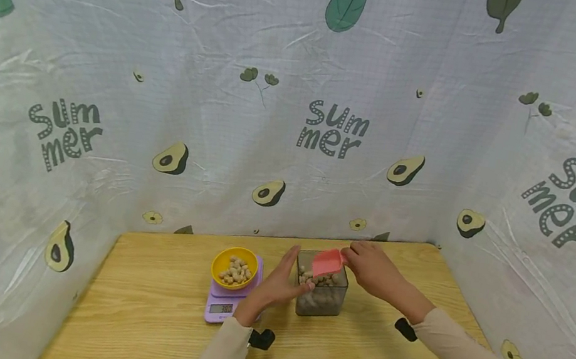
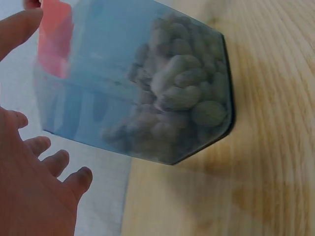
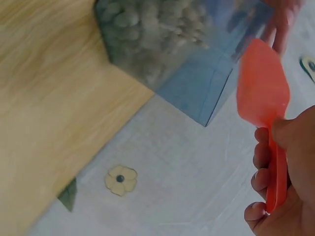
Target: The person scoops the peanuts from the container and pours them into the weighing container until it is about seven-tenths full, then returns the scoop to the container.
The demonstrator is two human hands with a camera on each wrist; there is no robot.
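My right hand (image 1: 372, 270) grips a red plastic scoop (image 1: 327, 263) by its handle, with the scoop over the mouth of a clear square container (image 1: 321, 306). In the right wrist view the fingers wrap the handle and the scoop's blade (image 3: 263, 88) lies beside the container's rim. Unshelled peanuts (image 2: 182, 88) fill the container's lower part. My left hand (image 1: 279, 283) is at the container's left side, thumb near the front rim. Its fingers (image 2: 54, 162) are spread and relaxed in the left wrist view; whether the thumb touches the rim I cannot tell.
Left of the container, a yellow bowl (image 1: 220, 262) with peanuts (image 1: 237, 272) sits on a purple kitchen scale (image 1: 216, 292), its display lit with digits. All stand on a wooden table (image 1: 154, 297). A printed curtain (image 1: 227, 131) hangs behind and along both sides.
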